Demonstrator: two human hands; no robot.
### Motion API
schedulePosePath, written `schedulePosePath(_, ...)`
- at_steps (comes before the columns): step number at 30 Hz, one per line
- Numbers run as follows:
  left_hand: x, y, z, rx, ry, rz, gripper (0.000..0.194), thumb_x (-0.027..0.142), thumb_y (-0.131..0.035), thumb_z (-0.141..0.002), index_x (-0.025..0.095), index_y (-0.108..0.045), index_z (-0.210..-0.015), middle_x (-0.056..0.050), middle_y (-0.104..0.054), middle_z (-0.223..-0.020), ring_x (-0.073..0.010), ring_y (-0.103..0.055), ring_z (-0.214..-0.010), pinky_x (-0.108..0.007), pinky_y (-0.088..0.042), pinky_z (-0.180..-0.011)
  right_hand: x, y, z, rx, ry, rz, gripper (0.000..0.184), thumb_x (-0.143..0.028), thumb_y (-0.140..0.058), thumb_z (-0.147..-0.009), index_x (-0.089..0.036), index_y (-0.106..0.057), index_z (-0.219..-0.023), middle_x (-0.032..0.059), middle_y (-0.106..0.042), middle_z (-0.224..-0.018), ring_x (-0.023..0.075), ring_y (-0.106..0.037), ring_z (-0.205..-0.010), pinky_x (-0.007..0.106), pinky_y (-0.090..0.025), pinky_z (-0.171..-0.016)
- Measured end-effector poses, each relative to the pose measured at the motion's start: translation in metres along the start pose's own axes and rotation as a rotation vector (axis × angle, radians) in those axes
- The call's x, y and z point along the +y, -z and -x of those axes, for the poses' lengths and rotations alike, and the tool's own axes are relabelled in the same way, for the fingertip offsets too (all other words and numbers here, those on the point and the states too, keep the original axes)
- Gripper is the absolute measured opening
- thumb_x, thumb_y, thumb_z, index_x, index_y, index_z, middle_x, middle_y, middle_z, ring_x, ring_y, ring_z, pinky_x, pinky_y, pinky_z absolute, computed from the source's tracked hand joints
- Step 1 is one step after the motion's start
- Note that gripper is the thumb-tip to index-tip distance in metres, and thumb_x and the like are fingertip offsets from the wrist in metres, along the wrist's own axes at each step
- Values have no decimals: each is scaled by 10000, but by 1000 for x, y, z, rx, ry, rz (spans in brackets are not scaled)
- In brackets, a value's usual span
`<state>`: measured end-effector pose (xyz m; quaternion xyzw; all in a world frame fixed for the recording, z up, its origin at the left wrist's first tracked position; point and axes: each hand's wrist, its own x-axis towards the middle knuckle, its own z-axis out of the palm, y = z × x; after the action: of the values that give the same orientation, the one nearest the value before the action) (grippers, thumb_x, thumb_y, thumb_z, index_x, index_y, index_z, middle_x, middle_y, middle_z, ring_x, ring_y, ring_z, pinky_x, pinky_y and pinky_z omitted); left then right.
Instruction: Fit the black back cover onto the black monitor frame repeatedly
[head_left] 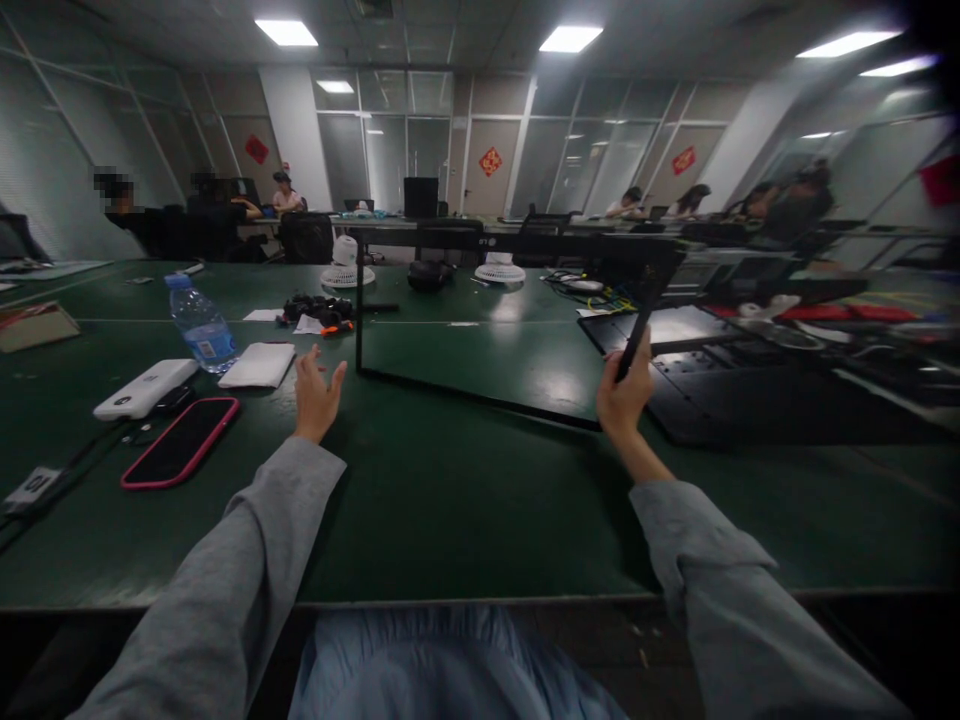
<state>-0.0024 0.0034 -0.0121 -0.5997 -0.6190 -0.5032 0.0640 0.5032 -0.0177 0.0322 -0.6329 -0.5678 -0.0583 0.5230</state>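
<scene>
A thin black rectangular bezel (480, 400), like the front surround of a monitor, stands tilted above the green table (450, 530). My right hand (627, 398) is wrapped round its right side bar, near the lower corner. Through its opening the table top shows. To the left of the bezel, my left hand (318, 400) is raised with fingers apart, holding nothing; a small gap separates it from the bezel's left bar. Beside that hand lies a white folded paper or cloth pad (259, 365).
On the left are a water bottle (201, 325), a pink-edged phone (181, 442) and a white power bank (146, 388). At right lie dark flat panels (780, 395). Small white fans (499, 270), cables (592, 295) and a black pouch (429, 275) stand farther back. Several people sit beyond.
</scene>
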Motion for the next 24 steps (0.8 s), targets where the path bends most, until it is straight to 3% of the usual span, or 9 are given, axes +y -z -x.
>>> schedulePosePath(3,3,-2,3,-29,-26,45,700,526,-544,-988,158,-332,-1544,-205,-502,-1445,-255,-652,-1101,-437,-494,-1031,14,-11,-1,64,29,28,704,-359,-295,-1026,-65,-166,-1652,177,-684,-1178,293,-643,-1108,503,-444,-1075)
schedulePosePath(8,7,-4,5,-133,31,77,673,486,-536,-993,182,-335,-1559,-202,-512,-1479,-252,-671,-1093,-405,-536,-949,20,-14,-1,47,25,66,705,-382,-314,-1023,-87,-199,-1653,170,-701,-1169,288,-667,-1089,481,-465,-1053)
schedulePosePath(14,8,-1,6,-268,122,48,487,424,-475,-1015,164,-484,-1426,-85,-744,-1017,-258,-718,-908,-402,-539,-864,27,-13,-5,42,-43,142,615,-431,-413,-983,-159,-458,-1532,187,-683,-1281,325,-672,-1131,491,-473,-1039)
schedulePosePath(17,10,1,6,-273,143,-2,427,402,-422,-1029,154,-551,-1351,-69,-743,-914,-261,-714,-857,-386,-524,-824,41,-20,-8,-31,-84,130,596,-417,-504,-922,-154,-518,-1456,166,-728,-1132,328,-688,-1078,494,-491,-1012)
schedulePosePath(21,10,2,5,-285,204,-103,391,378,-414,-1023,153,-630,-1259,-89,-750,-933,-275,-713,-916,-372,-505,-830,67,-36,-11,-209,-120,67,596,-337,-594,-799,-117,-545,-1351,127,-725,-923,311,-697,-951,488,-516,-970)
schedulePosePath(24,7,2,4,-317,253,-156,383,381,-428,-1016,164,-657,-1233,-96,-760,-950,-278,-713,-952,-362,-496,-851,84,-48,-11,-352,-107,-48,573,-314,-604,-758,-153,-531,-1303,101,-724,-937,277,-695,-897,491,-536,-949)
